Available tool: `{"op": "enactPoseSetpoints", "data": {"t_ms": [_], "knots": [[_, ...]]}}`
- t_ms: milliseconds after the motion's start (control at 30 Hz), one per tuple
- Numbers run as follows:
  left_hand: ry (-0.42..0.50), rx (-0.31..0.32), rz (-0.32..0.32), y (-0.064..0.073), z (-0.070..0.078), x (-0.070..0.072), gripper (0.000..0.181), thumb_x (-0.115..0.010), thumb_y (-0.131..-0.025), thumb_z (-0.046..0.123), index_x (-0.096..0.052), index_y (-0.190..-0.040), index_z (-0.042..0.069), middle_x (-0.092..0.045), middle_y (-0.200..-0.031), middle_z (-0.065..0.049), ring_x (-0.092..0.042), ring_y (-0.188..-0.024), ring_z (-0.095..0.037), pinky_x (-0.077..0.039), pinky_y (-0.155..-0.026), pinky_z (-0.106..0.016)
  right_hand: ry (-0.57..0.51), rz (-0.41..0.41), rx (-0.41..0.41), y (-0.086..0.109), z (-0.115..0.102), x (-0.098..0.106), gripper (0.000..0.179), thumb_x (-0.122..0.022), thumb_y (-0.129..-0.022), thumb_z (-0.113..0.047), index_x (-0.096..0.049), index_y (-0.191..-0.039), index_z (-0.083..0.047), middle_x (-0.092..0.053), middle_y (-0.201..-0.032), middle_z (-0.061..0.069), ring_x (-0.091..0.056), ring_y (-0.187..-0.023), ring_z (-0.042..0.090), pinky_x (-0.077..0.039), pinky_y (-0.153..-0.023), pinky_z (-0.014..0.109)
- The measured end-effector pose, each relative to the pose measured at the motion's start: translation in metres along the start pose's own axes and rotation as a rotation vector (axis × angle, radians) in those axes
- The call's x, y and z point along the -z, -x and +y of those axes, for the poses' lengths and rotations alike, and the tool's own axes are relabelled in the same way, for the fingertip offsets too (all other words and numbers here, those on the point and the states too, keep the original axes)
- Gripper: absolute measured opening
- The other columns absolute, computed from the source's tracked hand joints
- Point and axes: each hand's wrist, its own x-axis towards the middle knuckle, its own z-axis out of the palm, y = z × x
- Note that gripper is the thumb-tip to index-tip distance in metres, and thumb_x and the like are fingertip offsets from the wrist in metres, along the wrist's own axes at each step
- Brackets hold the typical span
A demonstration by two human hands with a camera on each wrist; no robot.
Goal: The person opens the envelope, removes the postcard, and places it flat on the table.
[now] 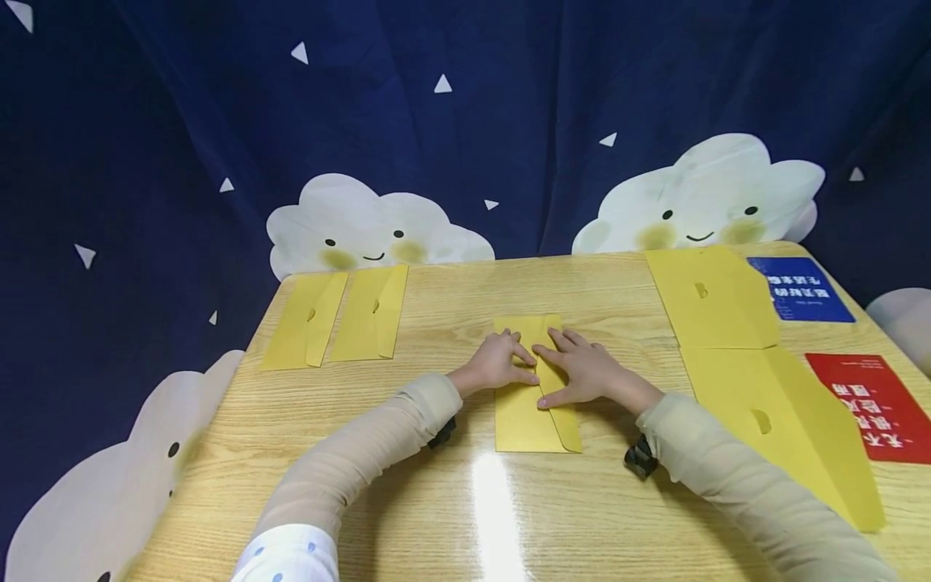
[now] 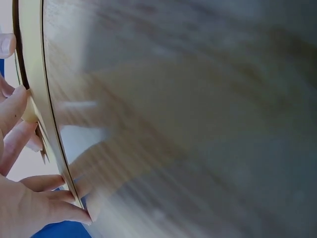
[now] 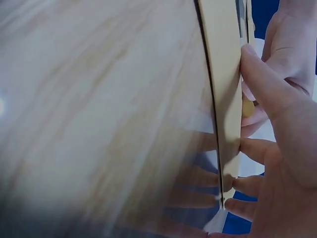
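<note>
A yellow envelope [image 1: 518, 428] lies on the table in front of me, its long flap [image 1: 562, 424] folded over along the right side. My left hand [image 1: 496, 361] is on its left part. In the left wrist view the thumb and a finger pinch at the small rounded tab [image 2: 29, 113] of the flap, while the other fingers touch the envelope. My right hand [image 1: 586, 371] rests on the flap with spread fingers. The right wrist view shows its thumb and fingertips pressing along the envelope [image 3: 225, 99], with the left hand just behind.
Two closed yellow envelopes [image 1: 304, 321] [image 1: 369, 314] lie at the table's far left. At the right lie two unfolded yellow envelopes [image 1: 720, 303] [image 1: 771, 436], beside a blue card [image 1: 803, 289] and a red card [image 1: 883, 404]. A dark blue cloud-printed curtain [image 1: 509, 121] hangs behind the wooden table [image 1: 436, 517].
</note>
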Motion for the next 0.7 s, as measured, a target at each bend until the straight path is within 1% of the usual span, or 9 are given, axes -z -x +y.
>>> {"op": "enactPoseSetpoints", "data": {"t_ms": [167,333,567,700], "knots": [[-0.001,-0.009,-0.007,-0.001,-0.002,0.001,0.032,-0.073,-0.077,0.033,-0.071,-0.102,0.013,-0.046,-0.130,-0.022,-0.030,-0.127,-0.042,-0.023,-0.104,-0.049,-0.012,-0.003,-0.011,0.001,-0.001,0.003,0.095,-0.062,-0.071,-0.064,-0.033,-0.142,-0.009,-0.015,-0.147,0.024,-0.015,-0.131,0.047,-0.023,-0.090,0.070],[0.000,-0.010,-0.007,-0.002,-0.003,0.000,0.031,-0.073,-0.076,0.032,-0.072,-0.101,0.013,-0.046,-0.129,-0.022,-0.030,-0.127,-0.042,-0.024,-0.103,-0.049,-0.013,0.008,-0.004,0.004,0.000,0.007,0.095,-0.064,-0.071,-0.063,-0.031,-0.142,-0.008,-0.016,-0.147,0.025,-0.015,-0.130,0.047,-0.023,-0.089,0.070],[0.010,0.017,-0.018,-0.001,-0.001,0.000,0.032,-0.073,-0.076,0.033,-0.072,-0.101,0.013,-0.041,-0.133,-0.024,-0.027,-0.128,-0.042,-0.021,-0.105,-0.049,-0.040,0.017,0.004,0.010,0.002,0.015,0.093,-0.065,-0.072,-0.059,-0.031,-0.142,-0.007,-0.017,-0.146,0.026,-0.015,-0.130,0.048,-0.024,-0.088,0.070],[0.013,0.013,-0.010,0.000,0.000,0.000,0.031,-0.073,-0.076,0.032,-0.072,-0.101,0.012,-0.043,-0.132,-0.023,-0.027,-0.128,-0.042,-0.021,-0.104,-0.049,-0.056,0.026,0.007,0.013,0.006,0.018,0.093,-0.065,-0.072,-0.058,-0.032,-0.142,-0.007,-0.017,-0.146,0.026,-0.016,-0.129,0.049,-0.024,-0.087,0.071]]}}
